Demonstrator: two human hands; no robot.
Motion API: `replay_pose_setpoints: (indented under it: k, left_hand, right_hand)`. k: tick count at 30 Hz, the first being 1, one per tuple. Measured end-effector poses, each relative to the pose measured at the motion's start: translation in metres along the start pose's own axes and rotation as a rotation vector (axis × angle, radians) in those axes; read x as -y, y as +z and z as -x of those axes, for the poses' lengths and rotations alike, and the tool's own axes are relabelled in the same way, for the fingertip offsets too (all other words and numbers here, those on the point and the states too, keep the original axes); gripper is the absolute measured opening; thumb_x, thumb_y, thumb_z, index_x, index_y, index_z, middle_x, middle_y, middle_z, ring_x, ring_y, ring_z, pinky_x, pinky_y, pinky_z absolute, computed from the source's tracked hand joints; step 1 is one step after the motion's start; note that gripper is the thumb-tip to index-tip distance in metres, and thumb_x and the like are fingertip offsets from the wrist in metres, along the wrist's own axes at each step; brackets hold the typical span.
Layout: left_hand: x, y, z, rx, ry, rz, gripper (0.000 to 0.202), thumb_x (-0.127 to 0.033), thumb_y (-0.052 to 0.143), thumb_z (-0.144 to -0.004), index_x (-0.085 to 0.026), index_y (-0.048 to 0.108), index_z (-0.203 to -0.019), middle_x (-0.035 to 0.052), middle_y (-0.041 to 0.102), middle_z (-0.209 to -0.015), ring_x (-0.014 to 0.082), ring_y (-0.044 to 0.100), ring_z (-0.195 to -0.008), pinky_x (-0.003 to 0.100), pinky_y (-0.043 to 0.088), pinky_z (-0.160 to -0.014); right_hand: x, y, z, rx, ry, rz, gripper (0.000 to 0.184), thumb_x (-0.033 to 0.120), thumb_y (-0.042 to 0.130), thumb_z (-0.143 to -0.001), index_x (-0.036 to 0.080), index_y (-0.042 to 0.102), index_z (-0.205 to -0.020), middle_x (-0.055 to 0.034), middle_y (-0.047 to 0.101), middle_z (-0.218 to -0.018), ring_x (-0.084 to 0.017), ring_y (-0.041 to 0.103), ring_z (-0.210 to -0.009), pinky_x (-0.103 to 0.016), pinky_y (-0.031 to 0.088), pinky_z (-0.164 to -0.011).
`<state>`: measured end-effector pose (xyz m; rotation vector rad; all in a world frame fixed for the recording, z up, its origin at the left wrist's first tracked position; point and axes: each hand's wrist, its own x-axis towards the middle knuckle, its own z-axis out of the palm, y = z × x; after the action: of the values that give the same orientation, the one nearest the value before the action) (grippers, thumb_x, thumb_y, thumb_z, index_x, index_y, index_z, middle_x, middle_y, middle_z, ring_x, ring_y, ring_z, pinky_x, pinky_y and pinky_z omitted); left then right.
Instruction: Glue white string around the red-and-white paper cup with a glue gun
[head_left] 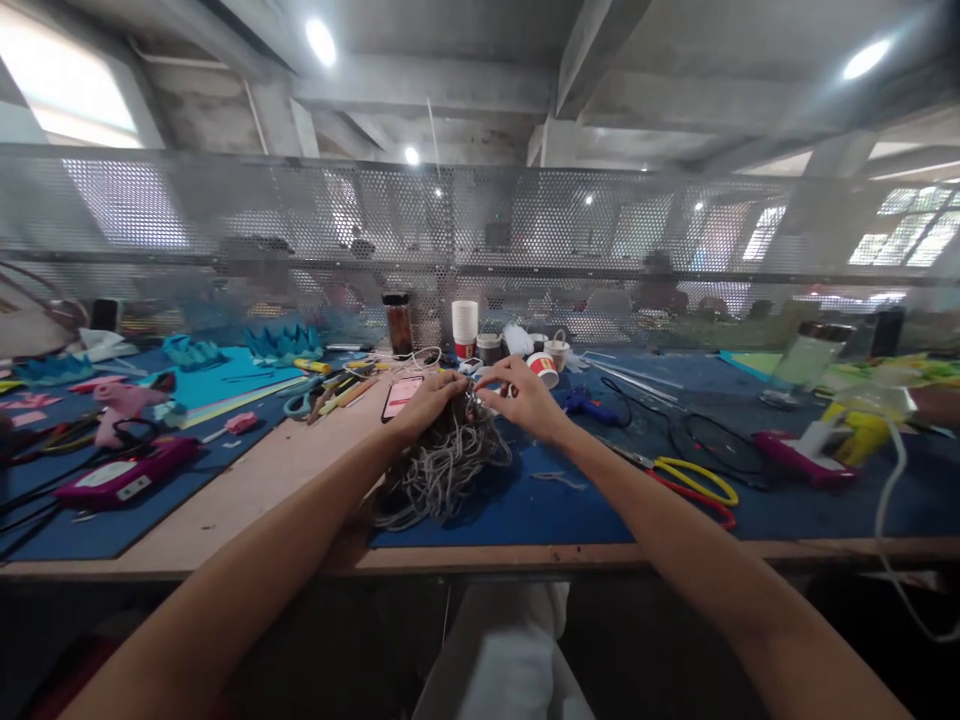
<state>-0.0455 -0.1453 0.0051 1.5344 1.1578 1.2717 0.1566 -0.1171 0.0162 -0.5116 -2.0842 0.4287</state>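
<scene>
Both my arms reach forward over the workbench. My left hand (429,400) and my right hand (525,395) meet above a tangled bundle of grey cord (442,465) lying on the blue mat (570,505). The fingers of both hands are pinched together on the top of the bundle, where a small shiny piece (472,393) shows between them; I cannot make out what it is. A phone with a pink screen (402,395) lies just left of my left hand.
Yellow and red handled scissors (694,485) lie right of the cord. A stack of paper cups (465,327), a dark jar (398,322) and small pots stand at the back by a perforated metal screen (480,240). Pink glue guns (124,478) (799,455), cables and blue foam pieces sit at both sides.
</scene>
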Motion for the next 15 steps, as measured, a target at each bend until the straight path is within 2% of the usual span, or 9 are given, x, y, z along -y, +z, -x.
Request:
replay_pose_setpoints:
  k: [2, 5, 7, 9, 12, 15]
  left_hand:
    - [-0.001, 0.0, 0.001, -0.018, 0.054, -0.045, 0.028, -0.048, 0.067, -0.08, -0.021, 0.061, -0.079, -0.0019, 0.057, -0.064, 0.0147, 0.052, -0.058, 0.024, 0.04, -0.054]
    - [-0.003, 0.0, 0.001, -0.057, 0.167, -0.136, 0.027, -0.046, 0.07, -0.078, -0.021, 0.064, -0.072, 0.0003, 0.057, -0.068, 0.0168, 0.051, -0.068, 0.024, 0.041, -0.058]
    - [-0.002, -0.001, 0.0, -0.076, 0.205, -0.176, 0.025, -0.045, 0.07, -0.077, -0.021, 0.066, -0.071, 0.0013, 0.059, -0.072, 0.0184, 0.052, -0.073, 0.024, 0.042, -0.062]
    - [-0.001, -0.002, 0.0, -0.08, 0.184, -0.184, 0.025, -0.045, 0.069, -0.078, -0.021, 0.066, -0.073, 0.0008, 0.059, -0.072, 0.0185, 0.052, -0.073, 0.025, 0.041, -0.063]
    - [0.001, -0.004, 0.0, -0.075, 0.115, -0.155, 0.026, -0.046, 0.068, -0.078, -0.02, 0.065, -0.075, -0.0006, 0.058, -0.071, 0.017, 0.051, -0.069, 0.024, 0.04, -0.061]
    - [0.002, -0.005, -0.001, -0.087, 0.053, -0.05, 0.024, -0.042, 0.072, -0.076, -0.02, 0.064, -0.072, -0.0017, 0.058, -0.07, 0.0154, 0.05, -0.066, 0.024, 0.039, -0.059]
  right_hand:
    - [0.0, 0.008, 0.003, 0.06, -0.066, 0.079, 0.012, 0.027, 0.068, -0.086, 0.023, 0.072, -0.097, -0.0054, 0.057, -0.111, -0.017, 0.058, -0.095, -0.031, 0.049, -0.085]
    - [-0.001, 0.018, 0.007, 0.094, -0.096, 0.156, 0.008, 0.023, 0.068, -0.086, 0.023, 0.071, -0.093, -0.006, 0.058, -0.111, -0.019, 0.058, -0.105, -0.034, 0.047, -0.092]
    - [-0.001, 0.021, 0.007, 0.084, -0.064, 0.116, 0.005, 0.021, 0.066, -0.086, 0.021, 0.07, -0.089, -0.0056, 0.061, -0.105, -0.018, 0.06, -0.097, -0.033, 0.049, -0.088]
    - [-0.002, 0.02, 0.006, 0.052, 0.018, 0.004, 0.006, 0.024, 0.063, -0.086, 0.019, 0.067, -0.087, -0.0036, 0.064, -0.096, -0.015, 0.06, -0.083, -0.03, 0.05, -0.079]
    - [-0.005, 0.015, 0.003, 0.032, 0.194, -0.284, 0.012, 0.031, 0.06, -0.086, 0.019, 0.061, -0.086, 0.0001, 0.067, -0.081, -0.012, 0.057, -0.063, -0.026, 0.048, -0.063]
    - [-0.01, 0.009, 0.0, 0.02, 0.345, -0.549, 0.017, 0.036, 0.061, -0.082, 0.019, 0.058, -0.084, 0.0018, 0.067, -0.07, -0.009, 0.05, -0.049, -0.022, 0.041, -0.051]
